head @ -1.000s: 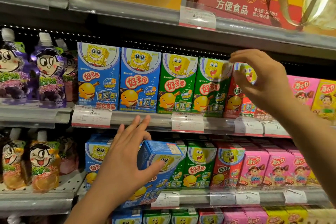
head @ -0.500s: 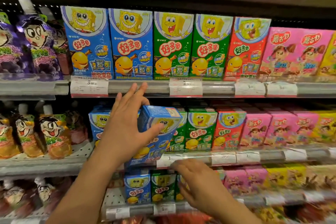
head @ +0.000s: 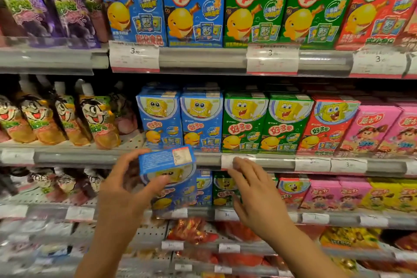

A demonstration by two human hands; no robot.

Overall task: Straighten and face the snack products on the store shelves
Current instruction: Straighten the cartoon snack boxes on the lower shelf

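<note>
My left hand (head: 121, 189) grips a blue snack box (head: 168, 171) by its top, thumb on the front face, holding it tilted in front of the lower shelf's blue boxes (head: 203, 189). Beside it, my right hand (head: 252, 196) is spread with straight fingers in front of the green boxes (head: 222, 189) on that shelf, fingertips near a price tag (head: 228, 161). On the middle shelf, blue (head: 180, 119), green (head: 266, 122) and red boxes (head: 327, 124) stand upright facing forward.
Pink boxes (head: 370, 128) and yellow boxes (head: 388, 194) fill the right side. Drink pouches (head: 67, 117) stand at the left. The top shelf carries larger blue (head: 162, 4), green (head: 284, 4) and red boxes (head: 379, 4). Red bags (head: 194, 230) lie on the bottom shelf.
The view has dropped by a shelf. My left hand pulled the blue box off the middle shelf and down. My right hand came from the upper red box to the lower shelf.
</note>
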